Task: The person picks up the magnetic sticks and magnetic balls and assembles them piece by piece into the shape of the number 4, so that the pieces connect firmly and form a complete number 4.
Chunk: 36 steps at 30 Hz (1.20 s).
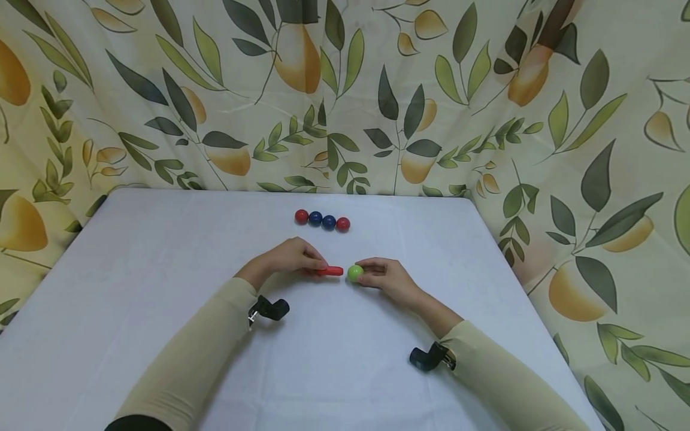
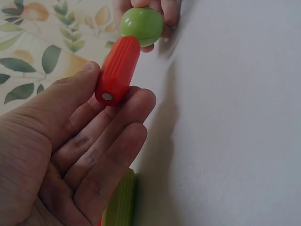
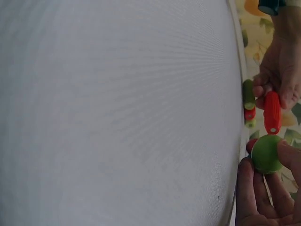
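My left hand (image 1: 291, 256) pinches a short red ridged stick (image 1: 331, 271) between thumb and fingers. A small round silvery spot, like a magnet, shows on its near end in the left wrist view. My right hand (image 1: 396, 282) holds a glossy green ball (image 1: 354, 273) with thumb and fingertips. The stick's free end points at the ball, and a narrow gap separates them in the head view. Beyond the left hand, in the right wrist view, lie a green stick (image 3: 249, 94) and a red piece (image 3: 249, 113). The left hand hides these from the head view.
Two blue balls (image 1: 321, 221) lie between two red balls (image 1: 301, 216) in a row toward the back of the white table (image 1: 162, 251). A leaf-and-fruit patterned cloth (image 1: 393, 120) hangs behind the table. Black wrist devices (image 1: 272, 308) sit at both cuffs.
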Each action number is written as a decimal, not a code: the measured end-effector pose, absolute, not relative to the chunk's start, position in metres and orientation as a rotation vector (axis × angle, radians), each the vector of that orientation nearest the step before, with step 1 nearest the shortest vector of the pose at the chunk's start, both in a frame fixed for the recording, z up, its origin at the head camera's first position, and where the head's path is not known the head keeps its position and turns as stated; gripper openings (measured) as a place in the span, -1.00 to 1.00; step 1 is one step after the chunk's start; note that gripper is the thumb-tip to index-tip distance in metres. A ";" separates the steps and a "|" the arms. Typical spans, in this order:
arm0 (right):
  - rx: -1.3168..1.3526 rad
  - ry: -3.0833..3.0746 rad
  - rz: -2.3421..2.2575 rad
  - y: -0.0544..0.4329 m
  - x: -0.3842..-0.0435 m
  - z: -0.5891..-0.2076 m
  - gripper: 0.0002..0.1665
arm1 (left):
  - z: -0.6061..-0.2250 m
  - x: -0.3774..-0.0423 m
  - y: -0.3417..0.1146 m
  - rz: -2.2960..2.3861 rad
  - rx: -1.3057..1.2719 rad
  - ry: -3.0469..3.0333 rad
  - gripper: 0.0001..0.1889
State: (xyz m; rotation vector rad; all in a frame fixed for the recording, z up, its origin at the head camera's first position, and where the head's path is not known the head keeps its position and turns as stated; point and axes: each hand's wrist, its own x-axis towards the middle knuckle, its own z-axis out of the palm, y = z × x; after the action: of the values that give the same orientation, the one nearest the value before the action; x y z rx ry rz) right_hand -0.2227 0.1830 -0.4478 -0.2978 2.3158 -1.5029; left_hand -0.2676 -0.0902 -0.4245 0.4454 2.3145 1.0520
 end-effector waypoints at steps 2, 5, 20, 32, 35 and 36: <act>-0.306 2.310 -1.511 0.183 -0.223 -0.448 -0.51 | -0.425 -0.268 -0.089 1.061 0.459 2.302 -0.76; -0.316 2.285 -1.535 0.183 -0.223 -0.448 -0.49 | -0.425 -0.267 -0.087 1.074 0.480 2.290 -0.76; -0.286 2.268 -1.547 0.183 -0.221 -0.447 -0.49 | -0.428 -0.269 -0.081 1.121 0.467 2.244 -0.77; -0.285 2.259 -1.542 0.185 -0.222 -0.449 -0.48 | -0.427 -0.271 -0.077 1.143 0.455 2.238 -0.77; -0.276 2.263 -1.535 0.187 -0.223 -0.449 -0.48 | -0.426 -0.271 -0.077 1.150 0.447 2.233 -0.77; -0.269 2.261 -1.535 0.187 -0.223 -0.449 -0.48 | -0.426 -0.272 -0.077 1.153 0.446 2.232 -0.77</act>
State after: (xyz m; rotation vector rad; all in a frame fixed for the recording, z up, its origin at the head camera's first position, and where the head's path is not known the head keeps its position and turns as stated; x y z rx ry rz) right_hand -0.2228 0.1870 -0.4493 -0.2694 2.2609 -1.5350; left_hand -0.2716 -0.0773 -0.4257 0.4465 2.2320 1.1525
